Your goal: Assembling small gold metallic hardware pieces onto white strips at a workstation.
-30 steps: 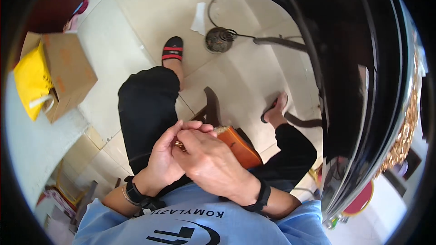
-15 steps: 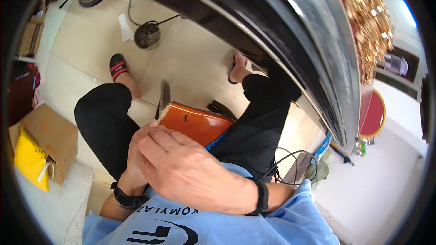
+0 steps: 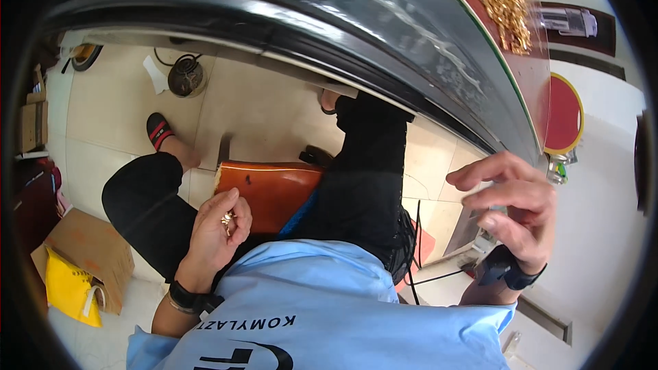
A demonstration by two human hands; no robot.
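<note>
Beige tiled floor (image 3: 260,113): glossy
Glossy dark-edged counter (image 3: 370,20): across the top
Round red, yellow-rimmed furnishing (image 3: 565,113): right
Light: pale reflections on the counter

right grip (image 3: 526,200) | parted from left grip (image 3: 211,236) | gold pieces (image 3: 227,219) uncovered

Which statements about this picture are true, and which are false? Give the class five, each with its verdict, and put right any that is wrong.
1. The left hand holds small gold-coloured pieces. True.
2. The two hands are touching. False: the right hand is apart from the left, with nothing visible in it.
3. The left foot wears a black slipper with red stripes. True.
4. The large gold pile lies on the floor. False: it lies on the table.
5. A yellow bag is at the cardboard box. True.
</note>
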